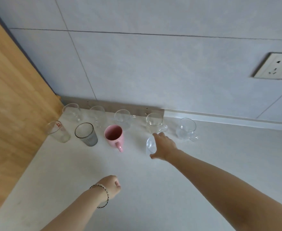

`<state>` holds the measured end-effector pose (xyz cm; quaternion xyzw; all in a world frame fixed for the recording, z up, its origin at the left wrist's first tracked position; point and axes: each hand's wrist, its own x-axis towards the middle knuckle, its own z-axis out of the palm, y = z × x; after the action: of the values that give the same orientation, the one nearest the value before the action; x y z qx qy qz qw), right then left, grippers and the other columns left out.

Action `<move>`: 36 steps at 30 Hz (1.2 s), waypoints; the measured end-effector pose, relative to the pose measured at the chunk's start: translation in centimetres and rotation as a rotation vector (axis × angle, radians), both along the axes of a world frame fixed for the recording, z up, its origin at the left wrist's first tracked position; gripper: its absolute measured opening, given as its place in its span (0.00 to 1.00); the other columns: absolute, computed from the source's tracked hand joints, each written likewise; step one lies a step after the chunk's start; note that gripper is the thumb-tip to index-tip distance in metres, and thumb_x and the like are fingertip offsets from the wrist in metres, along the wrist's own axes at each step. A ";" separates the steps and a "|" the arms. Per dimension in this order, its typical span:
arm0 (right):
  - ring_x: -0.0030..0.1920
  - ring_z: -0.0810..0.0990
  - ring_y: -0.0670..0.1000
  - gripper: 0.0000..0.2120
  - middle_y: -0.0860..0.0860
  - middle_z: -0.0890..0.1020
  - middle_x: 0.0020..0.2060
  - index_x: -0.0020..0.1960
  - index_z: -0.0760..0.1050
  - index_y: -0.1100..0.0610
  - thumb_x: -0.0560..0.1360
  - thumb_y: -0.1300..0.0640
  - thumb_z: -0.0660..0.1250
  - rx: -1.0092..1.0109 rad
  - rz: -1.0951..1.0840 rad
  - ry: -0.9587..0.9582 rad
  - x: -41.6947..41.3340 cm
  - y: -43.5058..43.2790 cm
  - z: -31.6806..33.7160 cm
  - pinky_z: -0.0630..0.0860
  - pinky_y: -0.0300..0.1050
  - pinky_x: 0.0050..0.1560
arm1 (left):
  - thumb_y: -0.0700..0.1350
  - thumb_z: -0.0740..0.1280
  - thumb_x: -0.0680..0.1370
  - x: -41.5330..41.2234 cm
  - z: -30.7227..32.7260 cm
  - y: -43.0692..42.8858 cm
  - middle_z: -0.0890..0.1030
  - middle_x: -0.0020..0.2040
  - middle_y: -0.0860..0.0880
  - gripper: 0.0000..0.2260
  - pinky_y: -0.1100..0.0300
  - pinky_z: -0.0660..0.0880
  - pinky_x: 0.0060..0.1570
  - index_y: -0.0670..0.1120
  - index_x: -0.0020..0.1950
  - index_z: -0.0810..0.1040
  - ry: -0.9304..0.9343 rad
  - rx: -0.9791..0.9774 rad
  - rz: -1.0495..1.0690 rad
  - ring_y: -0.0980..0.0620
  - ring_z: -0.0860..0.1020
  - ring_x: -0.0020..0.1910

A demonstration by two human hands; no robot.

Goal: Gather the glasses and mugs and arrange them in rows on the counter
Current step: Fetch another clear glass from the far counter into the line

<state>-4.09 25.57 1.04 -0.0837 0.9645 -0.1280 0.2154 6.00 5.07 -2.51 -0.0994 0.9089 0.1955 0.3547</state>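
On the white counter [153,189] a back row of clear glasses and glass mugs runs along the wall: a glass [72,114], a glass [98,115], a mug [122,118], a mug [154,123] and a mug [187,129]. In front stand a glass with a red print [58,131], a grey ribbed glass [86,134] and a pink mug [114,135]. My right hand [164,146] grips a small clear glass [150,145] right of the pink mug. My left hand [111,185] hovers nearer, fingers curled, holding nothing.
A wooden cabinet side [11,105] bounds the counter on the left. The grey tiled wall [136,64] rises behind the back row, with a power socket [275,66] at the right. Bare counter stretches in front and to the right.
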 end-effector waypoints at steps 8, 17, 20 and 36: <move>0.67 0.69 0.58 0.41 0.55 0.65 0.69 0.74 0.55 0.56 0.68 0.51 0.73 0.032 0.085 0.018 -2.9 -4.2 -1.5 0.69 0.49 0.64 | 0.45 0.58 0.77 0.0 -1.4 -1.9 0.73 0.48 0.52 0.13 0.63 0.69 0.52 0.56 0.33 0.64 -0.036 0.052 0.000 0.53 0.71 0.48; 0.73 0.60 0.56 0.35 0.55 0.57 0.74 0.75 0.53 0.56 0.74 0.57 0.67 -0.075 0.037 0.057 1.0 -0.5 -2.5 0.63 0.47 0.71 | 0.43 0.58 0.76 -1.8 -1.1 1.8 0.74 0.46 0.48 0.07 0.61 0.70 0.52 0.51 0.39 0.69 -0.028 0.035 -0.135 0.51 0.70 0.46; 0.71 0.64 0.55 0.30 0.54 0.60 0.72 0.74 0.57 0.54 0.75 0.57 0.65 -0.056 -0.010 -0.031 3.4 4.7 -2.9 0.64 0.47 0.70 | 0.42 0.58 0.76 -2.4 -0.5 5.5 0.72 0.45 0.48 0.08 0.61 0.68 0.48 0.51 0.37 0.67 -0.019 0.029 -0.213 0.51 0.69 0.44; 0.61 0.75 0.50 0.16 0.49 0.78 0.59 0.64 0.72 0.52 0.77 0.54 0.60 0.021 -0.448 -0.197 16.1 47.0 -1.5 0.70 0.42 0.59 | 0.43 0.58 0.78 -0.2 0.5 42.2 0.77 0.61 0.47 0.11 0.63 0.69 0.53 0.45 0.57 0.76 -0.007 0.033 -0.481 0.49 0.76 0.59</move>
<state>12.02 72.55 -0.51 0.1472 0.9346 -0.1700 0.2756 5.79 47.29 -2.03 0.1249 0.9018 0.1201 0.3958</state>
